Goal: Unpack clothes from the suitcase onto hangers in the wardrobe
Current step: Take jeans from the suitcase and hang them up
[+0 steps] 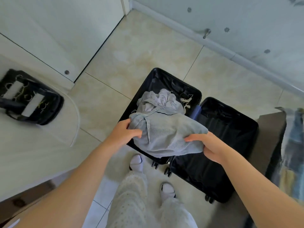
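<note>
Soft, even daylight, no hard shadows; the wide-angle lens bends the edges, and the right border is blurred.

The pale blue garment (pixel 166 134) hides the near floor of the suitcase (pixel 222 129). The right hand (pixel 209 145) has its fingers out of sight beneath the cloth. At 9 o'clock a black bag (pixel 32 99) is cut off by the edge, its print unreadable. At 3 o'clock, coloured fabric (pixel 294 145) is blurred and also cut off.

No text is legible; yellowish marks on the black bag (pixel 31 97) are blurred.
</note>
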